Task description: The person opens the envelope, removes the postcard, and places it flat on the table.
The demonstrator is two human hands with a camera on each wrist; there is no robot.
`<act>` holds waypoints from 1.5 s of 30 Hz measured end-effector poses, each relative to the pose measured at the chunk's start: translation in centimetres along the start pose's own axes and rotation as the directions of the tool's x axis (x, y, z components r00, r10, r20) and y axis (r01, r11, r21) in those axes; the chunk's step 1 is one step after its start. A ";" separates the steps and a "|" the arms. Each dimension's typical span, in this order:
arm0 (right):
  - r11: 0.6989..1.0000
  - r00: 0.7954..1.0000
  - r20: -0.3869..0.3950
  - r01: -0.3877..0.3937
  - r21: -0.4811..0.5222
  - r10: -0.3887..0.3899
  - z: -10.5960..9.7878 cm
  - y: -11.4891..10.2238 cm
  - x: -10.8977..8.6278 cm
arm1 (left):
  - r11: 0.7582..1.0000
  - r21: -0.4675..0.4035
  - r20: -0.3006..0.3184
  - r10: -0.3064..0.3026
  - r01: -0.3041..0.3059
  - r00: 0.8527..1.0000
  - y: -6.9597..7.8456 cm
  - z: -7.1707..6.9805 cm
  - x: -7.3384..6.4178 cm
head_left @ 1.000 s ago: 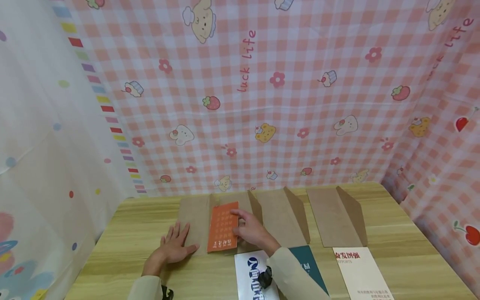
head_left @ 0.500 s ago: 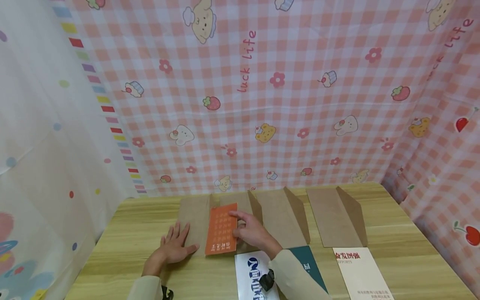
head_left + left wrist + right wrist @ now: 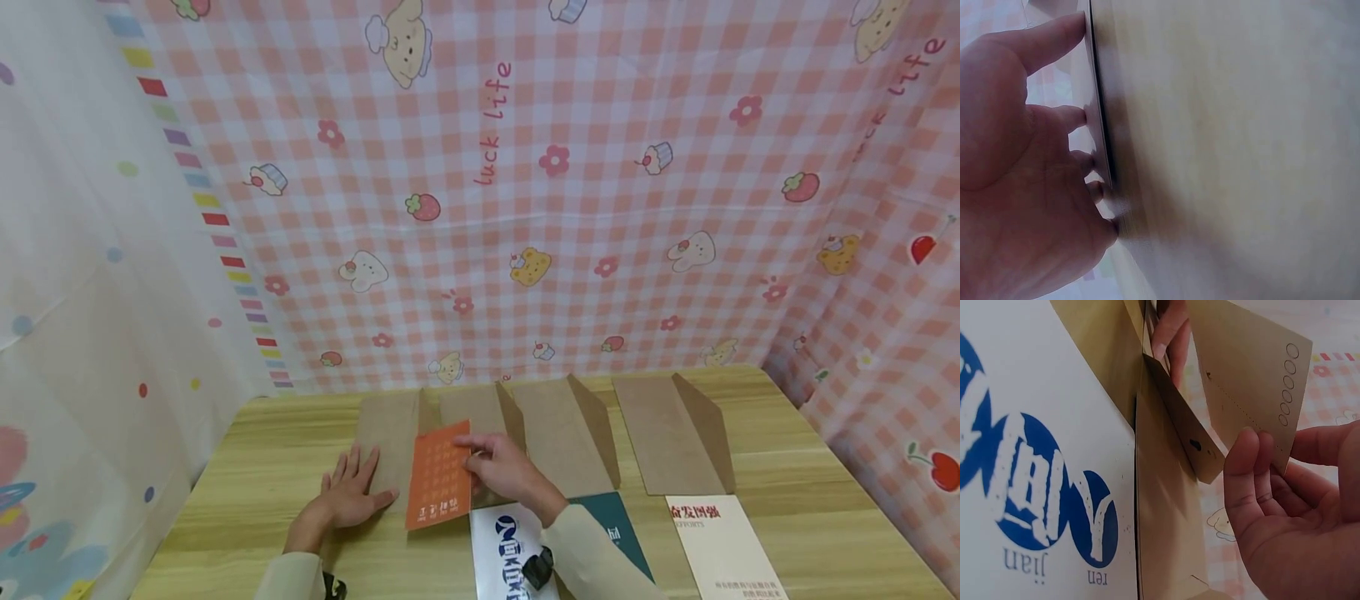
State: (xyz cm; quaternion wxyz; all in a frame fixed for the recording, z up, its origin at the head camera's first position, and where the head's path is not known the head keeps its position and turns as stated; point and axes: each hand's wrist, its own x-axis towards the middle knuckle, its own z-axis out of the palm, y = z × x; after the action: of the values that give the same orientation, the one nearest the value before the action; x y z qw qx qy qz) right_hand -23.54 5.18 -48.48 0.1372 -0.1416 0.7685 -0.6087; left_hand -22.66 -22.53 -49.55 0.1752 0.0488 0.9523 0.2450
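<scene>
My right hand (image 3: 510, 475) pinches an orange postcard (image 3: 438, 483) by its right edge, above the leftmost kraft envelope (image 3: 386, 417). The postcard is tilted, its near end lower. In the right wrist view its plain back (image 3: 1241, 362) shows small circles and a dotted line, with thumb and fingers at one corner. My left hand (image 3: 348, 492) rests with fingers spread on that envelope's left part. From the left wrist view, the fingertips press down along the envelope's edge. This envelope's flap (image 3: 1179, 419) stands raised on its right side, partly hidden behind the postcard in the head view.
Three more kraft envelopes with raised flaps line the table's back, such as the middle one (image 3: 555, 442) and the far right one (image 3: 660, 433). Nearer lie a white card (image 3: 491, 542) with blue lettering, a teal card (image 3: 615, 517) under my right forearm, and a cream card (image 3: 727, 550).
My right hand has drawn the orange postcard toward me and slightly left, and its near end now reaches past the envelope's front edge. My left hand has stayed in place.
</scene>
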 end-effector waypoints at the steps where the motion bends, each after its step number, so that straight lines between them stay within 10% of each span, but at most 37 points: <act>1: 1.000 1.000 0.007 -0.002 -0.003 0.002 0.0 0.0 -0.1 | 1.000 0.000 0.000 0.000 0.000 1.000 0.0 0.0 0.0; 45: 0.998 0.984 0.176 -0.003 -0.067 0.015 1.8 -1.0 -3.0 | 1.000 -0.020 0.023 0.002 -0.002 1.000 0.1 -0.2 -0.2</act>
State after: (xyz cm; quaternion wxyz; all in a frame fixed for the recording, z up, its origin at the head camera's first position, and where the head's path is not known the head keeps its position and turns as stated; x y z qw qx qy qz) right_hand -20.01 4.50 -47.83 0.2026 -0.1958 0.7737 -0.5674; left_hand -22.58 -22.62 -49.30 0.1864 0.0509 0.9477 0.2540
